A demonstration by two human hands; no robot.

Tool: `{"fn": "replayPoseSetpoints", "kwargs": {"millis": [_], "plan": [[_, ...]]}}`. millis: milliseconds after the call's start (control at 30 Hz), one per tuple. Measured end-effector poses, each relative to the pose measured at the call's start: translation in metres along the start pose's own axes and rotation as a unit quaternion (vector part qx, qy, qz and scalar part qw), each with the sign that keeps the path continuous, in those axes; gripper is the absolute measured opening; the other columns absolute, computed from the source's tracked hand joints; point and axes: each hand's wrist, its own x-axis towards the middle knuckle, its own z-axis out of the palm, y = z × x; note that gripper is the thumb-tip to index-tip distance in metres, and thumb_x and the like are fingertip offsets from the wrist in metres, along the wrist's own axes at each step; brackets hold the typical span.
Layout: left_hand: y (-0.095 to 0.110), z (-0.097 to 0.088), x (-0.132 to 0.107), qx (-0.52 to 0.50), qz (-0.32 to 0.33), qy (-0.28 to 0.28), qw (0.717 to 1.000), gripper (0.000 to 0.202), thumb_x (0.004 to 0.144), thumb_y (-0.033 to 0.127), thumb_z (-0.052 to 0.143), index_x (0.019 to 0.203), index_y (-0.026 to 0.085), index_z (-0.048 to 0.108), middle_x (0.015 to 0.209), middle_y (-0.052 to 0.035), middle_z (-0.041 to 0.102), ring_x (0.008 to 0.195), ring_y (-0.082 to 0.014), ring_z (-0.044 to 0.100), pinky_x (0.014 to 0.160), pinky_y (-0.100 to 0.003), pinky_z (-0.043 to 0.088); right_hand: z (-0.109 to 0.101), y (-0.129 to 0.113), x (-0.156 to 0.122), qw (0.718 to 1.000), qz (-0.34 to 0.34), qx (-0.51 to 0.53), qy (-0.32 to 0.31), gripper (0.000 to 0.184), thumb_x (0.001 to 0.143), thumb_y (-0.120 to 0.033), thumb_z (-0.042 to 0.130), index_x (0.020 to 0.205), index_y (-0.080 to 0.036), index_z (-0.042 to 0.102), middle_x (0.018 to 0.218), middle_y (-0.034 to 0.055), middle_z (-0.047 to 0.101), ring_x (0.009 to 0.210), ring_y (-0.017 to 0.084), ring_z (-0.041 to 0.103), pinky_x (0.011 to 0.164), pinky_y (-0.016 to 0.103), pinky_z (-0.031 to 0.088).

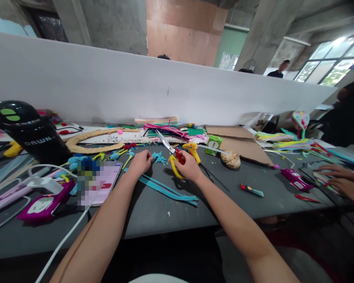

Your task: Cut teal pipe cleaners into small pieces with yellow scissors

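My right hand [189, 167] is closed round the red and yellow handles of a pair of scissors [166, 142]. Their blades are parted a little and point up and away to the left. My left hand [141, 163] rests low over the grey table with its fingers pinched together; what is between them, if anything, is hidden. Just right of its fingertips lies a small heap of short light-blue fuzzy pieces [159, 158]. Long blue pipe cleaners [168, 190] stretch across the table between my forearms.
A yellow glue gun [192, 151] lies just beyond my right hand. A phone [106, 184], a purple power strip [48, 202] and a black tumbler [41, 137] stand at left. A utility knife [251, 190] lies at right, near another person's hands [343, 179].
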Motion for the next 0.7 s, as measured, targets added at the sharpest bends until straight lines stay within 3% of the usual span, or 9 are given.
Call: {"fn": "replayPoseSetpoints", "kwargs": {"millis": [133, 300, 433, 567, 700], "plan": [[0.002, -0.003, -0.002, -0.042, 0.019, -0.001, 0.999, 0.011, 0.082, 0.025, 0.058, 0.087, 0.018, 0.065, 0.088, -0.0075, 0.072, 0.081, -0.0208, 0.064, 0.069, -0.027, 0.042, 0.0, -0.001, 0.0, 1.0, 0.006, -0.004, -0.003, 0.031, 0.08, -0.048, 0.065, 0.09, -0.02, 0.057, 0.073, -0.0002, 0.06, 0.063, 0.015, 0.053, 0.058, 0.026, 0.046], [-0.003, -0.005, -0.001, -0.093, 0.026, -0.016, 0.995, 0.025, 0.076, 0.024, 0.061, 0.097, 0.017, 0.072, 0.091, -0.0086, 0.075, 0.082, -0.022, 0.067, 0.072, -0.028, 0.046, -0.001, -0.002, 0.0, 1.0, 0.008, 0.008, -0.006, 0.031, 0.08, -0.048, 0.066, 0.091, -0.02, 0.057, 0.075, -0.0001, 0.061, 0.063, 0.014, 0.053, 0.058, 0.026, 0.046], [-0.009, -0.014, -0.001, -0.091, 0.032, -0.024, 0.995, 0.023, 0.076, 0.031, 0.06, 0.086, 0.019, 0.077, 0.087, -0.0075, 0.076, 0.082, -0.0237, 0.067, 0.071, -0.029, 0.045, -0.004, -0.001, 0.001, 1.0, 0.019, 0.017, -0.012, 0.034, 0.08, -0.049, 0.066, 0.095, -0.02, 0.059, 0.08, 0.0015, 0.064, 0.066, 0.015, 0.056, 0.059, 0.027, 0.046], [-0.008, -0.023, -0.002, -0.11, 0.044, -0.004, 0.993, 0.03, 0.081, 0.042, 0.055, 0.079, 0.018, 0.074, 0.074, -0.0053, 0.072, 0.071, -0.021, 0.063, 0.063, -0.028, 0.041, -0.009, -0.001, 0.003, 1.0, 0.028, 0.002, -0.001, 0.032, 0.078, -0.048, 0.066, 0.089, -0.019, 0.058, 0.073, 0.0005, 0.062, 0.064, 0.015, 0.054, 0.059, 0.027, 0.044], [-0.004, -0.03, -0.003, -0.176, 0.038, 0.018, 0.984, 0.036, 0.081, 0.049, 0.054, 0.075, 0.016, 0.069, 0.067, -0.004, 0.068, 0.063, -0.0175, 0.058, 0.059, -0.027, 0.04, -0.019, -0.004, 0.004, 0.997, 0.066, -0.01, -0.027, 0.039, 0.068, -0.049, 0.075, 0.086, -0.02, 0.055, 0.073, -0.0013, 0.06, 0.062, 0.014, 0.052, 0.058, 0.027, 0.043]]}}
